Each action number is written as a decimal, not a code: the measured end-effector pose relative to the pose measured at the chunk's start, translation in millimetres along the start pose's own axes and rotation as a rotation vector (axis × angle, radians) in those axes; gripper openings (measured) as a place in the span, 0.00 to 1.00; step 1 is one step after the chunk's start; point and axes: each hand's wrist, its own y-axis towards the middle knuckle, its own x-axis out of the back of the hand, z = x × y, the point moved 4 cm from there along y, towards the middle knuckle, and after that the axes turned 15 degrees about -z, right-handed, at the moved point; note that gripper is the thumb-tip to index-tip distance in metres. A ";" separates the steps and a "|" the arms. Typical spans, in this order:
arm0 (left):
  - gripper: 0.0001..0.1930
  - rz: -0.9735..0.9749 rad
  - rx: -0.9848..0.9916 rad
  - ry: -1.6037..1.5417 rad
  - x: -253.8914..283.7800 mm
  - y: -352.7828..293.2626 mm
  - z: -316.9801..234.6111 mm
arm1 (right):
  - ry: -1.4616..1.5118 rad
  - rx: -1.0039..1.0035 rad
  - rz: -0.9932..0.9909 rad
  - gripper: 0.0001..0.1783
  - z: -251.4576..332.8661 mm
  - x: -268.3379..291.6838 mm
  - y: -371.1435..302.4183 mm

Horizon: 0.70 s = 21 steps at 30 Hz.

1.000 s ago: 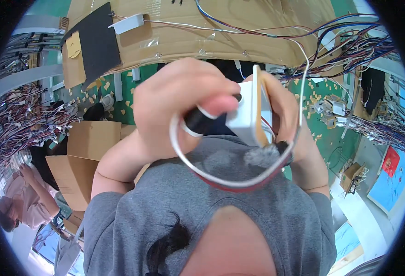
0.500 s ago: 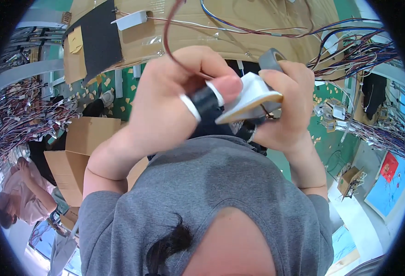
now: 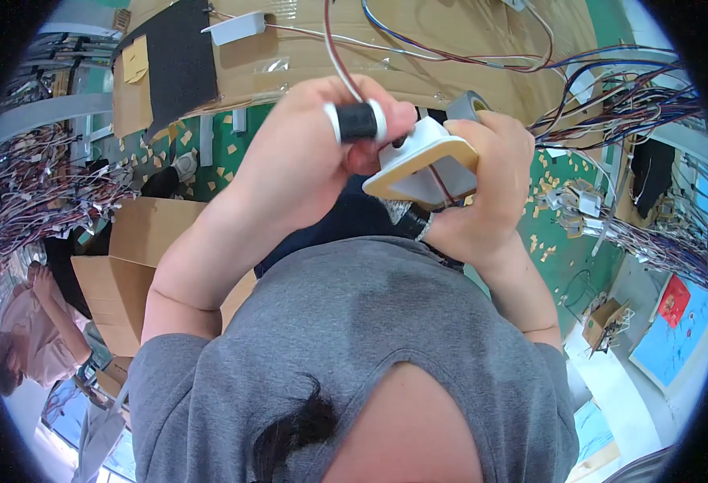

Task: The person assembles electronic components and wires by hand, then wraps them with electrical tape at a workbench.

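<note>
My left hand (image 3: 310,141) is closed, with a brown-and-white cable (image 3: 335,56) pinched in its fingers. A black band with white edges (image 3: 356,122) sits around its thumb. Close beside it, my right hand (image 3: 495,173) grips a white plastic housing (image 3: 415,153) whose open side has a tan rim and is tilted toward me. A thin dark wire (image 3: 442,184) crosses inside the housing toward my right palm. The grey tape roll (image 3: 467,105) rests at my right index finger. The left fingertips are at the housing's far left side, partly hiding it.
Ahead is a cardboard-covered table (image 3: 418,80) with another white housing (image 3: 237,29), a black sheet (image 3: 183,60) and a wire bundle (image 3: 627,88) at right. An open carton (image 3: 113,290) stands at left. Another person (image 3: 48,330) is at far left. Scraps litter the green floor.
Both hands have shifted slightly left. The housing has turned, so more of its open side and the wire inside show. My left hand has rotated and its cable now rises straighter.
</note>
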 end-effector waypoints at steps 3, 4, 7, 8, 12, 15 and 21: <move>0.10 0.005 0.107 -0.113 -3.0 5.8 8.8 | 0.229 -0.530 0.208 0.34 -8.0 -10.0 -9.7; 0.10 -0.061 0.087 -0.182 -4.3 4.5 10.0 | 0.223 -0.531 0.205 0.34 -7.1 -10.4 -8.7; 0.15 -0.075 -0.199 0.029 -9.0 -8.7 12.7 | 0.279 -0.761 0.219 0.36 -7.4 -14.1 -8.6; 0.16 -0.126 -0.418 0.211 -10.3 -14.2 9.8 | 0.278 -0.760 0.216 0.36 -5.7 -16.0 -8.2; 0.19 -0.220 -0.388 0.428 -0.5 -10.7 0.2 | 0.486 -0.759 0.146 0.26 1.0 -14.7 -5.3; 0.19 -0.137 -0.378 0.499 3.6 -8.7 -12.8 | 0.772 -0.929 0.280 0.15 -3.4 -14.4 -3.8; 0.18 -0.124 -0.515 0.666 -5.1 7.8 -18.1 | 0.549 -0.781 0.134 0.12 -16.0 -37.4 -11.6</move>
